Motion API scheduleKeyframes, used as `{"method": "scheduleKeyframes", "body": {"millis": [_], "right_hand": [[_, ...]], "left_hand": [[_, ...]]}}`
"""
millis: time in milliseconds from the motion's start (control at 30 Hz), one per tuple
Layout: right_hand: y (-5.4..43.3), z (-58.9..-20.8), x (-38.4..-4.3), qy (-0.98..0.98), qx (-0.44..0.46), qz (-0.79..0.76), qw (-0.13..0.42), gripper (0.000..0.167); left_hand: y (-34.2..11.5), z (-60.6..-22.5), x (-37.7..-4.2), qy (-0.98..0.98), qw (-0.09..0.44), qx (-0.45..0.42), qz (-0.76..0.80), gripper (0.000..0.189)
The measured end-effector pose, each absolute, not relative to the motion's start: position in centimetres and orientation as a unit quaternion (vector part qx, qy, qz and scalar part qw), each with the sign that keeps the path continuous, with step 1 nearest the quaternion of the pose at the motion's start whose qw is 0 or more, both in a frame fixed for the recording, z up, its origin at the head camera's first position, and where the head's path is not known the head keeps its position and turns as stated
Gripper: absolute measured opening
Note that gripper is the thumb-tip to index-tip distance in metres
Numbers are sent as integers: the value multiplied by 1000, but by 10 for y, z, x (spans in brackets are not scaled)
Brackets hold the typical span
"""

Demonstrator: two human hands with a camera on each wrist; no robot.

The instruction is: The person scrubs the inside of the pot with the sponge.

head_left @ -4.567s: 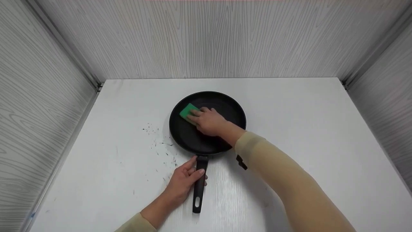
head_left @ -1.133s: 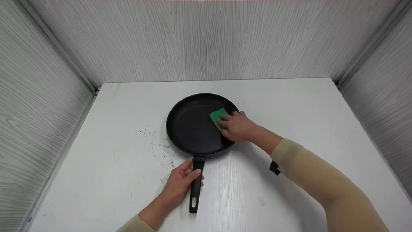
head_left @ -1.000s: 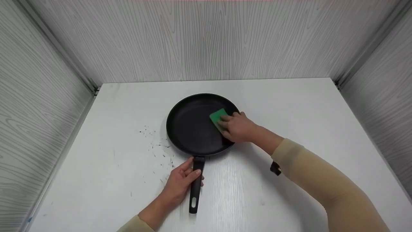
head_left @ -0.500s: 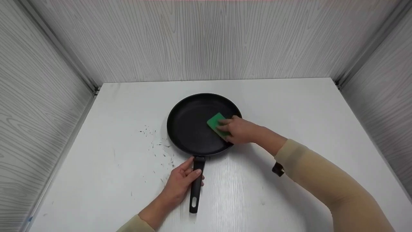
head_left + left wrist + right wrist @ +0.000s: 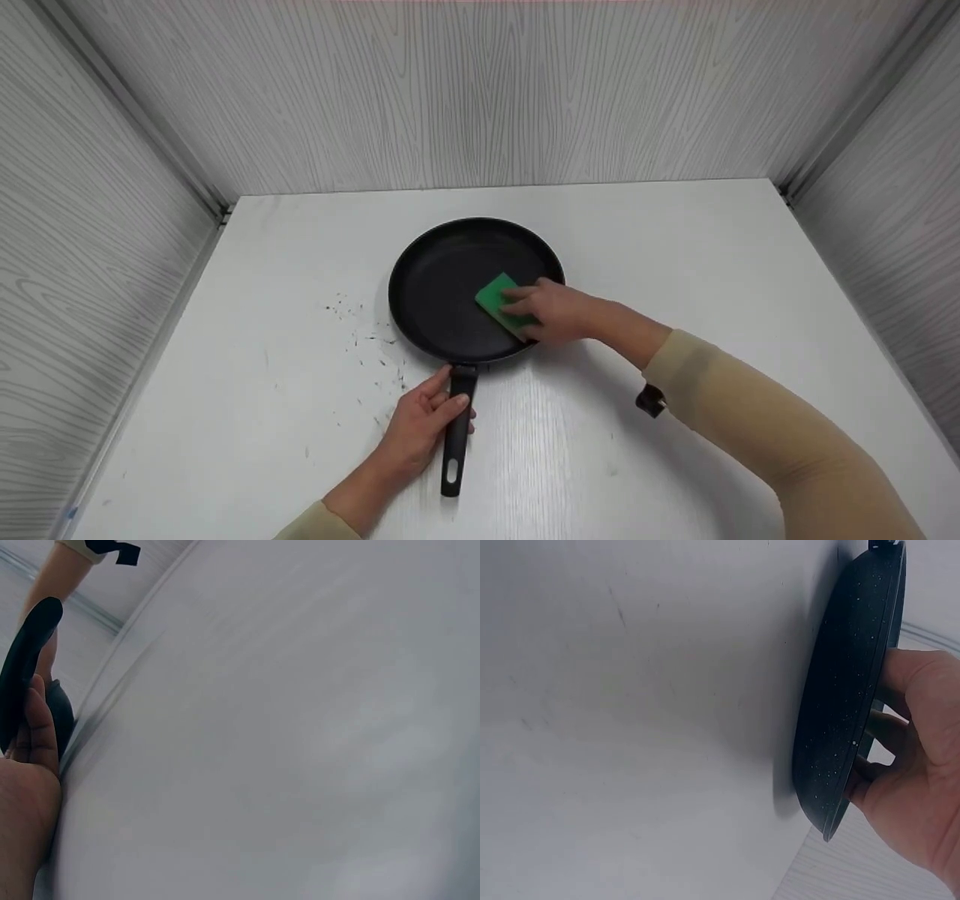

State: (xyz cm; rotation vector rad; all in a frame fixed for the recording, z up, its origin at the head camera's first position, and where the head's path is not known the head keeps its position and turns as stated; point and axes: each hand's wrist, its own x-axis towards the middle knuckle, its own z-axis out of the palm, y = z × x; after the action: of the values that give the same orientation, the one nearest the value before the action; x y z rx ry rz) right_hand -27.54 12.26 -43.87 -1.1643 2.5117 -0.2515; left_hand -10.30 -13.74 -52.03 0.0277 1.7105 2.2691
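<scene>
A black frying pan (image 5: 442, 277) lies on the white table, its handle (image 5: 451, 472) towards me. My left hand (image 5: 420, 424) holds the handle near the pan, thumb on top and fingers around the far side. In the left wrist view, the handle (image 5: 30, 652) rises beside the fingers. Inside the pan, at its right near part, my right hand (image 5: 559, 311) holds a flat green sponge (image 5: 495, 296) against the bottom, fingers spread over it. The right wrist view shows the pan's speckled outer wall (image 5: 844, 682) with the hand reaching over the rim; the sponge is hidden there.
Dark specks and crumbs (image 5: 382, 341) lie on the table (image 5: 247, 337) left of the pan. Wood-grain panels (image 5: 480, 90) stand at the back and both sides. A small black device (image 5: 650, 400) sits at the right wrist under the beige sleeve (image 5: 750, 412).
Over the last second my right hand has slid the sponge towards me and slightly left inside the pan. Earlier it was at the pan's left side. The left hand keeps its hold.
</scene>
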Motion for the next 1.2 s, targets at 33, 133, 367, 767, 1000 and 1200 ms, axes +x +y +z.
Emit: {"method": "scheduleKeyframes", "body": {"millis": [33,133,367,767,1000,1200], "right_hand": [[122,-439,-275,888,-413,-92,181,52],[121,-438,-272,886,-412,-102,187,52],[115,-439,-270,880,-409,-122,207,51],[104,-441,-268,868,-422,-149,216,48],[95,-440,-264,862,-435,-147,213,47],[91,-439,-261,854,-449,-155,212,45]], "left_hand": [[-137,-521,-103,596,150,10,789,77],[-138,-521,-104,597,151,12,788,78],[-138,-521,-105,597,156,8,787,79],[-139,-521,-105,606,159,3,780,80],[-139,-521,-105,607,159,3,778,80],[-139,-521,-104,611,159,-1,775,78]]}}
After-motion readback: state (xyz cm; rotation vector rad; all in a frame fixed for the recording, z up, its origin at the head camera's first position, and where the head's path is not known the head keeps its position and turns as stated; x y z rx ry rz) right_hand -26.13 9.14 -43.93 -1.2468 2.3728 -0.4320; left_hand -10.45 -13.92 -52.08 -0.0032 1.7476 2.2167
